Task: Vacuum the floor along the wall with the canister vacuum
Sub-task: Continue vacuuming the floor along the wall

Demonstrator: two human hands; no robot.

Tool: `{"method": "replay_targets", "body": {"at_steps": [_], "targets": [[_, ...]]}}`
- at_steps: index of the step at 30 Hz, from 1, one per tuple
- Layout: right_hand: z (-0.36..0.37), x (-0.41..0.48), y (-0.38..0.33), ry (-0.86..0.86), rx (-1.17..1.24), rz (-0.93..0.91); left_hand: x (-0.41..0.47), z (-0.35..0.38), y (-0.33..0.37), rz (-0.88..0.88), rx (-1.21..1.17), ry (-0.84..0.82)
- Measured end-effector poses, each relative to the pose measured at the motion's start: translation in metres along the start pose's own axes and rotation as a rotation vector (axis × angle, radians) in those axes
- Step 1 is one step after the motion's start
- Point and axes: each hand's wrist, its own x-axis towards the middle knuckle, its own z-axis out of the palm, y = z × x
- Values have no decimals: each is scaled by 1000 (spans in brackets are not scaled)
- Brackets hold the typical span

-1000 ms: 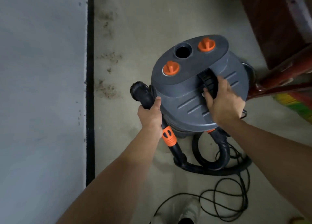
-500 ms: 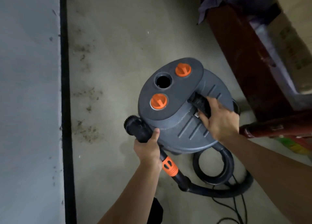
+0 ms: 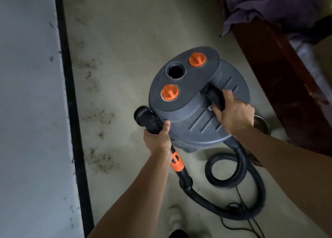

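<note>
A grey canister vacuum (image 3: 194, 115) with two orange knobs and an open round port on top stands on the concrete floor. My right hand (image 3: 233, 115) grips its black carry handle (image 3: 213, 94). My left hand (image 3: 158, 140) holds the black nozzle tube (image 3: 147, 119) beside the canister's left side; the tube's round brush end points up and left. Below my hand the tube has an orange collar (image 3: 177, 161) and joins the black ribbed hose (image 3: 239, 166), which coils on the floor behind the canister. Patches of dirt (image 3: 98, 115) lie on the floor along the wall.
The pale wall (image 3: 30, 112) with a black baseboard (image 3: 71, 112) runs down the left. Dark red wooden furniture (image 3: 280, 87) with purple cloth (image 3: 273, 6) stands at the right. A metal bowl (image 3: 262, 124) sits by the canister. A thin black cord (image 3: 240, 210) lies near my shoe (image 3: 175, 218).
The view has shifted forward along the wall, so the canister sits lower and more central in the frame. Both hands keep their holds on the nozzle tube and the handle.
</note>
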Motion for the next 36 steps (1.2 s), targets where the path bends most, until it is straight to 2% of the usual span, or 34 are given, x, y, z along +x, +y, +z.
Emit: {"method": "replay_targets", "body": {"at_steps": [14,25,28,31,34,36], "targets": [[15,187,20,67,-23,-74,72,125,91,14,-70,-12],[18,279,40,-49,-36,4,105,195,146,-34,-50,-45],[14,282,33,-84,-47,37,111,185,152,-64,-74,-39],[10,266,23,-65,-96,69,117,144,154,-127,-139,40],[7,222,-4,36,-92,-20,120,80,159,-159,-257,114],[5,182,-34,37,-91,-117,118,35,163,-180,-326,156]]}}
